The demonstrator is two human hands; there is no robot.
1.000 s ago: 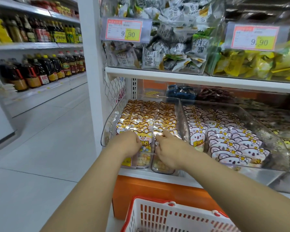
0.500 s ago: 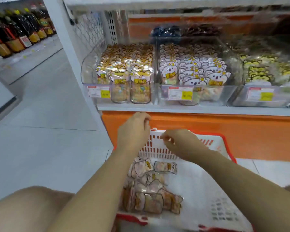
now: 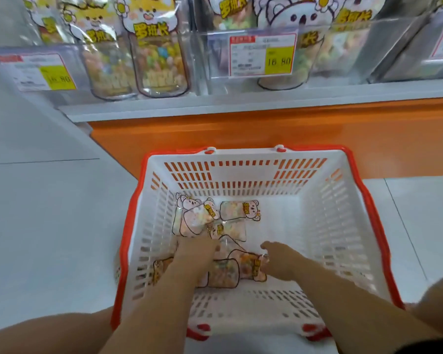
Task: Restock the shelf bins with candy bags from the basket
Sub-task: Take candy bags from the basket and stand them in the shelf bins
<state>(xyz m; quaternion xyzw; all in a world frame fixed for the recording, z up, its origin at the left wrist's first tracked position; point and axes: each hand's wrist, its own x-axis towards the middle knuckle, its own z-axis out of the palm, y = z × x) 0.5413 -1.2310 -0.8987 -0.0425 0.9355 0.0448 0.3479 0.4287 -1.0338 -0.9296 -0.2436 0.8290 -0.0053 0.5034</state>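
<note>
Both my hands are down in the basket (image 3: 241, 159). My left hand (image 3: 197, 254) rests on the candy bags (image 3: 223, 273), fingers hidden, so I cannot tell its grip. Just beside it, my right hand (image 3: 279, 259) pinches the end of the orange bag (image 3: 251, 267).

The white basket (image 3: 241, 172) stands on the pale tiled floor (image 3: 49, 213); clear bins (image 3: 215, 83) sit on the white shelf (image 3: 241, 101).

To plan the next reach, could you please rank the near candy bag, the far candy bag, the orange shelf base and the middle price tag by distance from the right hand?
From the right hand:
1. Near candy bag, in its fingers.
2. Far candy bag, far end of basket.
3. Orange shelf base, behind the basket.
4. Middle price tag, above that, centre.
</note>
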